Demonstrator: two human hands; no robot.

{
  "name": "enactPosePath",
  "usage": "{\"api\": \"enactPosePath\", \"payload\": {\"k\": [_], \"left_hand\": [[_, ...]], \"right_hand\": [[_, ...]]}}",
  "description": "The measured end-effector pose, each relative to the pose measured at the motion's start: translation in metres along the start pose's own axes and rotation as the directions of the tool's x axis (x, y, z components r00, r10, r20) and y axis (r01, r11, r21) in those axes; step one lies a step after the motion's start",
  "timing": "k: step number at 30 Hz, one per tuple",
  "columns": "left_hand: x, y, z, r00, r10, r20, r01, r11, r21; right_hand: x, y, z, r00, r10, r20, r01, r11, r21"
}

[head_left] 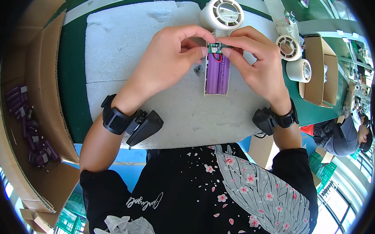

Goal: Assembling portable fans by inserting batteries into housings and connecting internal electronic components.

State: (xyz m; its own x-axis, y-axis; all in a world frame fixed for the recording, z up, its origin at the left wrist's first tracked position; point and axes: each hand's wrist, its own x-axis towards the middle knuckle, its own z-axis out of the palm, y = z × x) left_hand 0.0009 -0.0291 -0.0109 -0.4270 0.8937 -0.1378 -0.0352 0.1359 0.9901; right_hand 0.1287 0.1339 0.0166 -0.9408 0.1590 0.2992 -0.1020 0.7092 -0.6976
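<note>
A white handheld fan [207, 18] lies opened up, its round slotted head pointing away from me. Two purple battery cells [217, 78] sit side by side in its handle, with a short red and black wire at their upper end. Between the cells and the fan head is a small green circuit board [213, 49]. My left hand [164, 58] pinches the board's left side with thumb and index finger. From the right, my right hand [257, 59] closes thumb and fingertips on its other side. Those fingertips partly cover the board.
A pale foam slab [123, 49] lies under the fan on a green table [72, 79]. At left stands a cardboard box [50, 101] with several purple cells [33, 134]. More fan parts [288, 47] and a small open carton [320, 75] are at right. Another person [343, 136] sits farther right.
</note>
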Motion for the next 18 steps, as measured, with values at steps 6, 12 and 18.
{"api": "enactPosePath", "payload": {"k": [6, 12, 18], "left_hand": [[0.0012, -0.0025, 0.0024, 0.997, 0.069, -0.046, -0.072, 0.995, -0.071], [0.0015, 0.0025, 0.0032, 0.995, 0.079, -0.057, -0.074, 0.994, 0.079], [0.0008, -0.0006, 0.0003, 0.995, 0.104, 0.011, -0.104, 0.988, 0.111]], "right_hand": [[-0.0024, 0.0008, -0.0025, 0.996, 0.072, 0.060, -0.073, 0.997, 0.016], [-0.0019, 0.0013, -0.0028, 0.989, 0.120, 0.091, -0.126, 0.990, 0.065], [-0.0043, 0.0011, 0.0000, 0.980, 0.189, 0.060, -0.196, 0.972, 0.131]]}}
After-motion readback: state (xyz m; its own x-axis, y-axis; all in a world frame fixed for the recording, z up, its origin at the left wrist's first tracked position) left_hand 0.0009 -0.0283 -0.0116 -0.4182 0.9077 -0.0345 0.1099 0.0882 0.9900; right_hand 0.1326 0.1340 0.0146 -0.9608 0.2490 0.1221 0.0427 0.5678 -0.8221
